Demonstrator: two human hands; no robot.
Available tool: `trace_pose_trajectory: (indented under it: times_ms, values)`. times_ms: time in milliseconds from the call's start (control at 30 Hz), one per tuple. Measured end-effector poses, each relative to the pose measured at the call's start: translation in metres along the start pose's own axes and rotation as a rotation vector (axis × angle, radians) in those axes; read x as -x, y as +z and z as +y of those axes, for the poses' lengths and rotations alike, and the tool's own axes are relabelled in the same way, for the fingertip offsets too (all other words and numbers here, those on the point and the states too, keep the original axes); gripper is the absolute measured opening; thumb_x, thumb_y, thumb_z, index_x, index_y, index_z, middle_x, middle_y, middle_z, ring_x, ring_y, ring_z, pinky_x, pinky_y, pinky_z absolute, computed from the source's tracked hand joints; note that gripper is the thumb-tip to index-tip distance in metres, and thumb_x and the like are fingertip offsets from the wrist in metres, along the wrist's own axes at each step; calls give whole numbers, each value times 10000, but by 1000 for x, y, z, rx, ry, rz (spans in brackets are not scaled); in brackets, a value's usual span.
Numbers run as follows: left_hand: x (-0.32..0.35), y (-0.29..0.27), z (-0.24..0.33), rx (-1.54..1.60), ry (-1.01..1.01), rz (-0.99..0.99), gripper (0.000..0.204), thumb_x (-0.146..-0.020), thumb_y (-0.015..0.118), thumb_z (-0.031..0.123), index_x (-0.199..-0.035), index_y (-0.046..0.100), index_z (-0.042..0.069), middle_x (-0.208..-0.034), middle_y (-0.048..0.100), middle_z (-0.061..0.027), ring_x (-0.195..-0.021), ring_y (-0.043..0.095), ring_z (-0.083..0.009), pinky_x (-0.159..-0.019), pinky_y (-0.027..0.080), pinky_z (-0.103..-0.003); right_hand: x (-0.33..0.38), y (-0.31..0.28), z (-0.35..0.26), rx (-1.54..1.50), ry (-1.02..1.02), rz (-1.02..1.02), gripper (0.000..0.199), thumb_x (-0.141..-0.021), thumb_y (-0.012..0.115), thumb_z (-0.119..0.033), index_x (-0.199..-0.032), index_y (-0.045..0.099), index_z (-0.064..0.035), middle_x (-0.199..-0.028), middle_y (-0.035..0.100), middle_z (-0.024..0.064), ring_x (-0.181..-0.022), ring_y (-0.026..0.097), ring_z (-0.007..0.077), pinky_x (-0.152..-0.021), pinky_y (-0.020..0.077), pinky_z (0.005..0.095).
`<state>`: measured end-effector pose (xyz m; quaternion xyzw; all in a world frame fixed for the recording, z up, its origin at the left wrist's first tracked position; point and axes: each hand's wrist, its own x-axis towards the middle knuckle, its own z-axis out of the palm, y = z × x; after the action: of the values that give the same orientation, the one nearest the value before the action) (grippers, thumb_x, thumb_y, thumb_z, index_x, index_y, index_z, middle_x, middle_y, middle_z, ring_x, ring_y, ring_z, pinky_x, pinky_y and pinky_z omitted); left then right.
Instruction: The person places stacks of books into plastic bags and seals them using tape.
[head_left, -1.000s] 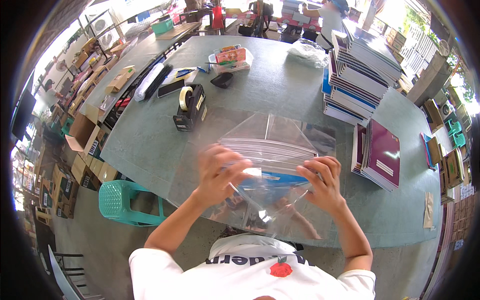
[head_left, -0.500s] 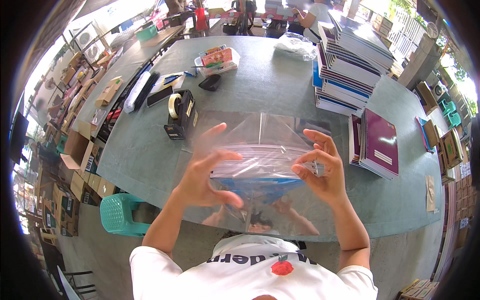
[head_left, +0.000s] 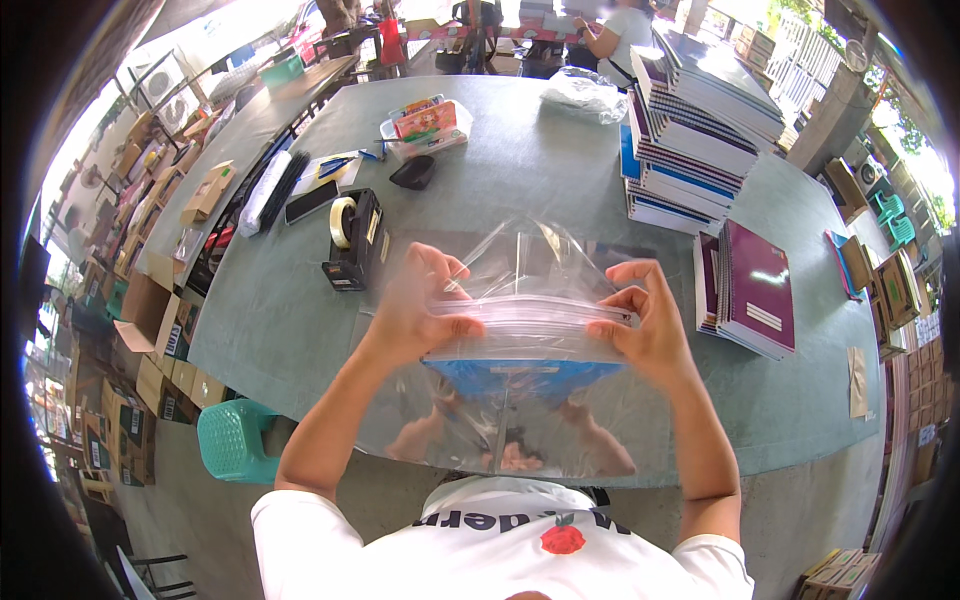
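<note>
Two hands on one clear bag

Both hands hold a clear plastic bag (head_left: 520, 400) up over the near edge of a grey-green table (head_left: 560, 170). Left hand (head_left: 415, 310) grips the bag's top strip at its left end, fingers curled over the front, thumb behind. Right hand (head_left: 650, 325) pinches the same strip at its right end, fingertips closed on the plastic. Strip runs roughly level between the two hands.

Inside the bag: a blue flat thing (head_left: 520, 375), sitting just under the strip, middle of the bag; cannot tell what it is. Lower part of the bag hangs in front of the person's chest, above a white shirt (head_left: 500, 550).

On the table, left of the bag: a black tape dispenser (head_left: 355, 235) with a roll of tape, near the left hand but apart from it. Further back, a small black object (head_left: 412, 172) and a clear box (head_left: 425, 125) with colourful contents. Right side: a tall stack of notebooks (head_left: 700, 130), and nearer, a low stack of maroon notebooks (head_left: 755, 285), just beside the right hand, not touching. A clear crumpled bag (head_left: 580, 95) lies at the far edge.

Below the table at left, a green plastic stool (head_left: 235, 440). Cardboard boxes (head_left: 150, 330) line the floor on the left.
</note>
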<state>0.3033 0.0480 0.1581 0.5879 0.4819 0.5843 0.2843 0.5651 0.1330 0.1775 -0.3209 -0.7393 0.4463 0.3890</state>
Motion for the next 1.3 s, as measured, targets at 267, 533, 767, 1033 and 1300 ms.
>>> trace_pose_trajectory:
  times_ms: [267,533,767,1033,1300]
  values:
    - [-54,-8,43,-221,-311,-680,289,-622,772,104,-869,662,0,-734,568,-30,-662,551,-141,-619,460,-262,-69,-8,-10,210,168,-721,253,-653,685,-44,-903,670,-9,-760,572,16,-681,553,122,-644,441,229]
    - [-12,4,66,-765,238,-581,383,-665,720,74,-1035,629,31,-842,589,-92,-704,578,-219,-647,496,-308,-27,20,-31,802,-647,-478,130,-605,653,-11,-734,643,-24,-774,570,61,-749,573,218,-683,477,331]
    - [36,16,50,-1031,634,-437,360,-664,722,77,-991,615,-28,-869,548,-64,-809,541,-186,-672,490,-298,42,3,-44,1235,-654,-443,395,-744,579,-116,-1124,570,-11,-1148,573,135,-1120,514,276,-936,409,376]
    - [43,17,21,-922,1034,-261,146,-671,726,-10,-749,606,17,-857,520,-48,-760,524,-176,-571,468,-263,13,-8,-38,641,-357,-496,464,-901,486,-231,-1310,402,-29,-1374,391,135,-1290,351,241,-1079,232,409]
    - [48,0,0,-1068,1159,-163,140,-718,723,109,-817,636,62,-975,565,-61,-831,543,-193,-725,484,-336,10,21,-19,913,-497,-534,478,-895,484,-176,-1356,363,-145,-1422,333,52,-1319,298,225,-1089,244,389]
